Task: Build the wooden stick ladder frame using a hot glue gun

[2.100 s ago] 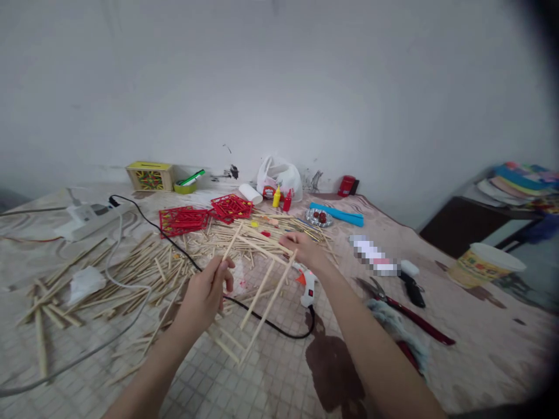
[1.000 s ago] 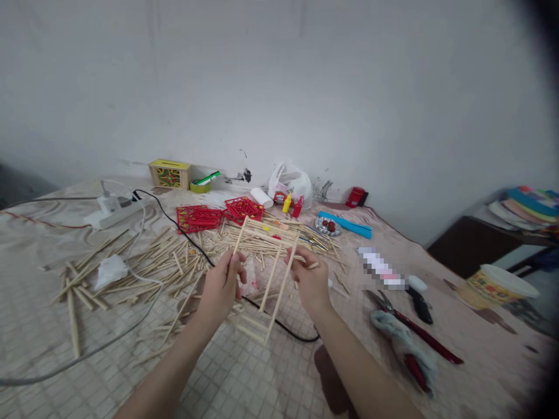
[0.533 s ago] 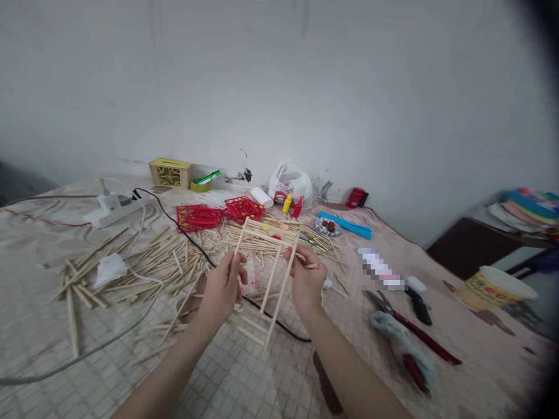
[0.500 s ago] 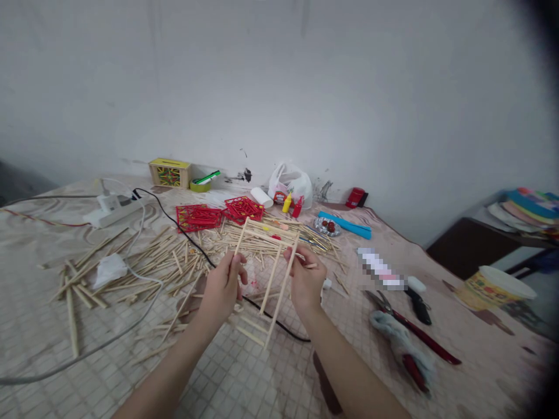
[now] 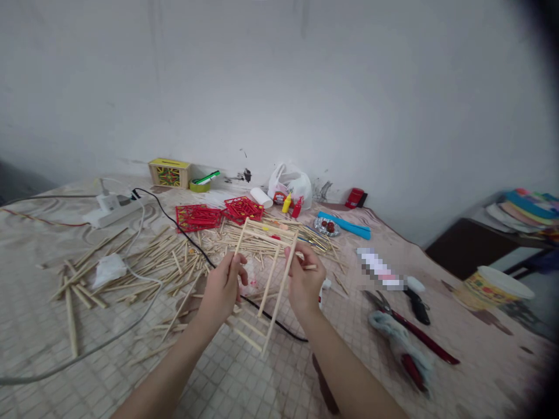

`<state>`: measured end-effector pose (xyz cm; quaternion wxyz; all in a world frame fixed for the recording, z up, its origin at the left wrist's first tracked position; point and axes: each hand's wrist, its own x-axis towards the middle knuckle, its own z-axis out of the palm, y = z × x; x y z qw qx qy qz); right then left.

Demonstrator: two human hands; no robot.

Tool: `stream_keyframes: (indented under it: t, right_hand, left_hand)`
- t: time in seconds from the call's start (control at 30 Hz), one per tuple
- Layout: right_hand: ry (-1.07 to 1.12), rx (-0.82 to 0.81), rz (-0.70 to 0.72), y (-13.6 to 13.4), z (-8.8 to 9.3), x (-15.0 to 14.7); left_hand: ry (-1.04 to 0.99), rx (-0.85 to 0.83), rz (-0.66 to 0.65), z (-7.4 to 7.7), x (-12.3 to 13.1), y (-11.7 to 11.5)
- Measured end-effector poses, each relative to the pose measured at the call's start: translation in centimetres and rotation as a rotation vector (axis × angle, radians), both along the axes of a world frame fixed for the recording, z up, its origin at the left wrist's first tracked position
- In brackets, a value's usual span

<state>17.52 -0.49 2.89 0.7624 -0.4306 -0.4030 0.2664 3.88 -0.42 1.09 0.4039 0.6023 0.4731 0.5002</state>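
Note:
A frame of thin wooden sticks is held up over the table, tilted, its lower end toward me. My left hand pinches its left side stick. At the right side stick, my right hand has its fingers closed on the frame, and a short stick end sticks out by its fingers. Many loose wooden sticks lie behind and left of the frame. Red stick panels rest at the back.
Pliers and a cloth lie at right, near a paper cup. A black cable runs beneath the frame. White power strip at left; plastic bag, glue bottles and foil dish behind.
The lower end of the stick frame has shifted slightly down and left. Both hands keep their hold, and my right hand has moved very slightly left.

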Motion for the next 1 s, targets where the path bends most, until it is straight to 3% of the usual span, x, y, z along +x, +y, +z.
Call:
stream_keyframes:
  t: [0.27,0.47,0.7,0.9,1.0]
  right_hand:
    - [0.287,-0.131,0.120,1.0,-0.2,2.3]
    - [0.149,-0.113,0.240,0.4,-0.5,3.0]
    - [0.235,-0.104,0.467,0.6,-1.0,3.5]
    - [0.171,-0.151,0.392,1.1,-2.4,4.3]
    - [0.170,-0.179,0.469,0.6,-2.8,4.7]
  left_hand:
    - [-0.045,-0.019,-0.025,0.1,0.0,-0.2]
    - [-0.086,-0.046,-0.016,0.3,0.1,-0.1]
    - [-0.108,-0.030,0.043,0.0,-0.1,0.4]
    - [-0.128,-0.071,0.090,0.4,-0.1,0.5]
    - [-0.194,-0.131,0.090,0.5,0.0,0.7]
